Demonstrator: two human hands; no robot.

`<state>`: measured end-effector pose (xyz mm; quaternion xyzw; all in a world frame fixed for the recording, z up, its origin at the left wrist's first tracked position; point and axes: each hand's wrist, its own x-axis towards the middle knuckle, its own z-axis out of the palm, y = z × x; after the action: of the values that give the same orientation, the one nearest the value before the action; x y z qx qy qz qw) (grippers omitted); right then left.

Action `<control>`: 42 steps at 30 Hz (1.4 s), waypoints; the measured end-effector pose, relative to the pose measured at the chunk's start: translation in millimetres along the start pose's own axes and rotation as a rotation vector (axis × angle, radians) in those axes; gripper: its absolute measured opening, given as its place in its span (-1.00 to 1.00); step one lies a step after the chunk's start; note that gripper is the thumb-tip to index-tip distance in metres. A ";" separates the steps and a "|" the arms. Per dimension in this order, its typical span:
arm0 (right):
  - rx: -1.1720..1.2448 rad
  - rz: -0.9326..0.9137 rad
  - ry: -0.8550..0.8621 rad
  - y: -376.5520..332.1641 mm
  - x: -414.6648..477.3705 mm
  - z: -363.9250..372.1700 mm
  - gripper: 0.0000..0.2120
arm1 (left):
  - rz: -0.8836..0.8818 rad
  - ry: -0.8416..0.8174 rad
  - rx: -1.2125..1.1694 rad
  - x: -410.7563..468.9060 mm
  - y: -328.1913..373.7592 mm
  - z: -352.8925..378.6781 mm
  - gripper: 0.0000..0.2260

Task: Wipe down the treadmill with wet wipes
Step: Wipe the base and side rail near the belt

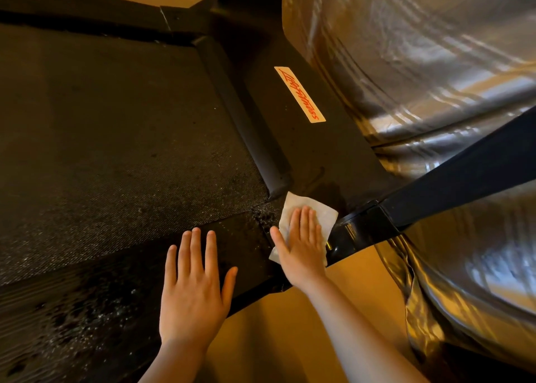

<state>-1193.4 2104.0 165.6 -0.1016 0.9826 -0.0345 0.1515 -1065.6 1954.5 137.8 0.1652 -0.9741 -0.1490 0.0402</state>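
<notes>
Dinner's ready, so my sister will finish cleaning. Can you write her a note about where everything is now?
Left hand: flat on the treadmill's black end cover, holding nothing.
Right hand: flat, pressing the wet wipe onto the corner by the side rail.
Done: that corner looks wet, with droplets.
Left: the belt shows pale specks; the side rail with the orange label looks unwiped.

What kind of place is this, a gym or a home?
Probably a room at home or a storage space, not a public gym. A treadmill with a dark running belt stands on a plain tan floor, close beside a bulky thing wrapped in silvery film.
</notes>
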 end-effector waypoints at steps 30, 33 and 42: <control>-0.136 0.300 0.173 9.7 98.0 -24.5 -0.36 | 0.009 0.028 0.035 -1.3 -0.5 -0.8 -0.37; -0.148 0.335 0.153 22.9 115.7 -36.4 -0.36 | 0.009 0.031 0.033 -0.7 -0.8 0.3 -0.38; -0.327 0.266 0.084 37.7 104.6 -41.7 -0.33 | 0.009 0.011 0.013 0.6 -1.5 0.7 -0.38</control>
<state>-1310.9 2120.4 171.1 0.0074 0.9853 0.1414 0.0953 -1065.8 1953.1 136.7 0.1618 -0.9756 -0.1416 0.0452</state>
